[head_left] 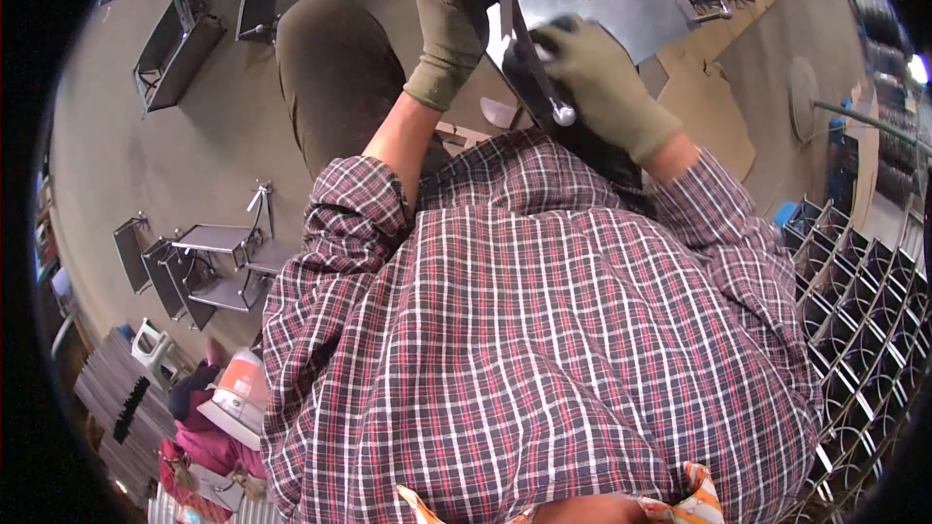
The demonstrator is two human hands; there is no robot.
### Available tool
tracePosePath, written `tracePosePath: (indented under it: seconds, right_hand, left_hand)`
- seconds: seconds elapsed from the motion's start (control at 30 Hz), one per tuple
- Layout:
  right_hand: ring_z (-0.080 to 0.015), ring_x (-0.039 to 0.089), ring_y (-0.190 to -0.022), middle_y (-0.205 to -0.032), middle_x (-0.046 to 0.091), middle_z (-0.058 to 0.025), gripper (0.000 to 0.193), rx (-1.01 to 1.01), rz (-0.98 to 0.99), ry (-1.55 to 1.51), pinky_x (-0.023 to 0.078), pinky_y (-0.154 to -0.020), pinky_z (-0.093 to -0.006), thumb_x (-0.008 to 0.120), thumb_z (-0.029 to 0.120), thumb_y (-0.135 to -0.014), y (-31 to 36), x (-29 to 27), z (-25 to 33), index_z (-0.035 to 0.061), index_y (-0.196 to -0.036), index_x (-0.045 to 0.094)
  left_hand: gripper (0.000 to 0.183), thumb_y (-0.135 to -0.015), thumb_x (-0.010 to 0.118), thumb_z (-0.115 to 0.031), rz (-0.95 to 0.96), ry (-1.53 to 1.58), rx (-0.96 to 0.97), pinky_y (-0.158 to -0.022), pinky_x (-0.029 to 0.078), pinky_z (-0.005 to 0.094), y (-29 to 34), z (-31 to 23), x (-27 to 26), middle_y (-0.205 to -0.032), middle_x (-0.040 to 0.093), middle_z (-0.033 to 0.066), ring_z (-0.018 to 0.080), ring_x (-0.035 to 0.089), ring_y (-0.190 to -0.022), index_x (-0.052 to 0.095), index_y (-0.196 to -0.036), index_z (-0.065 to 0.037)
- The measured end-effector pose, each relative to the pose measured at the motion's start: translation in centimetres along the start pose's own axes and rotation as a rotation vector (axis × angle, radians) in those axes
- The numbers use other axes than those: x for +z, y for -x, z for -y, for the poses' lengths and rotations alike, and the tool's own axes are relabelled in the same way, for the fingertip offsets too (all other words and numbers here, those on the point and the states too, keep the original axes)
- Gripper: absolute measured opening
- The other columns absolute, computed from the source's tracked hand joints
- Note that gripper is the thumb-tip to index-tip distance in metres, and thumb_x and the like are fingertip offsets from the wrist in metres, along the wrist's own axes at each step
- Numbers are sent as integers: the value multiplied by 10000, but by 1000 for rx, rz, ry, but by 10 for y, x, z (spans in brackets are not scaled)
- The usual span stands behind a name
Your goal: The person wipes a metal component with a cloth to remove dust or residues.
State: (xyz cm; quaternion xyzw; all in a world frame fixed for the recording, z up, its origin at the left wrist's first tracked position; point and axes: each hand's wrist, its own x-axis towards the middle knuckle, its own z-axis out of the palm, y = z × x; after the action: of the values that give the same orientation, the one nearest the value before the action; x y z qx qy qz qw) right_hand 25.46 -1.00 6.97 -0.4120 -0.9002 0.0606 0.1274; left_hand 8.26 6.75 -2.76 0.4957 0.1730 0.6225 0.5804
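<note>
My left hand (451,29), in an olive glove with dark fingertips, is closed around a dark flat metal bar assembly (508,0) at the top of the view. One bar slopes down between my hands and finishes in a shiny round knob (563,114). On the bar's right side my right hand (602,82), gloved alike, is smeared by motion. Its fingers curl inward beside the bar, and what they hold is hidden. A bright flat metal sheet (612,0) lies beyond my right hand.
Dark metal rack frames (180,49) stand on the floor at left, with more shelf-like frames (218,243) lower down. Stacked wire-and-panel racks (864,330) line the right. Brown cardboard (709,112) lies near my right arm. Another person (209,417) is at lower left beside a white-and-orange bucket (241,383).
</note>
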Motion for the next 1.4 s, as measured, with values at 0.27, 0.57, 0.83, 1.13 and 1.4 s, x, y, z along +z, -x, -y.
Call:
tracePosePath:
  seconds: [0.27, 0.57, 0.83, 1.13, 1.4]
  right_hand:
    - [-276, 591, -877, -990, 631, -68, 218, 64, -119, -64, 489, -730, -381, 597, 72, -779, -15, 18, -22, 157, -948, 706]
    - [-286, 558, -953, -1056, 617, -63, 260, 167, -7, -57, 465, -808, -378, 592, 9, -737, 41, -16, 25, 101, -962, 687]
    - [-305, 533, -974, -1107, 592, -93, 225, 262, 54, 13, 465, -815, -391, 561, 13, -724, 59, -18, 50, 48, -895, 703]
    - [-286, 540, -970, -1069, 603, -93, 231, 329, -67, -72, 462, -831, -391, 547, 12, -740, 58, -9, 49, 31, -919, 691]
    - [-289, 553, -966, -1071, 610, -110, 238, 329, -38, 17, 464, -825, -405, 551, 20, -738, 63, -8, 50, 29, -928, 693]
  left_hand:
    - [840, -803, 303, -798, -259, 471, -517, -612, 516, 342, 9, 34, -3, -841, 638, 100, 213, 616, -675, 577, -1058, -46]
    - [650, -901, 369, -648, -369, 170, -264, -537, 438, 313, -7, 18, -3, -684, 593, 88, 203, 566, -580, 572, -856, -32]
    - [507, -959, 358, -537, -285, 605, -161, -508, 418, 283, -3, 35, -10, -692, 579, 68, 171, 531, -550, 568, -918, -76]
    - [388, -966, 426, -345, -134, 101, -74, -563, 490, 283, -6, -9, 10, -783, 654, 80, 176, 617, -647, 619, -910, -13]
    - [483, -981, 365, -404, -255, -71, -117, -534, 477, 282, -12, 9, -3, -739, 640, 92, 174, 597, -602, 599, -899, 10]
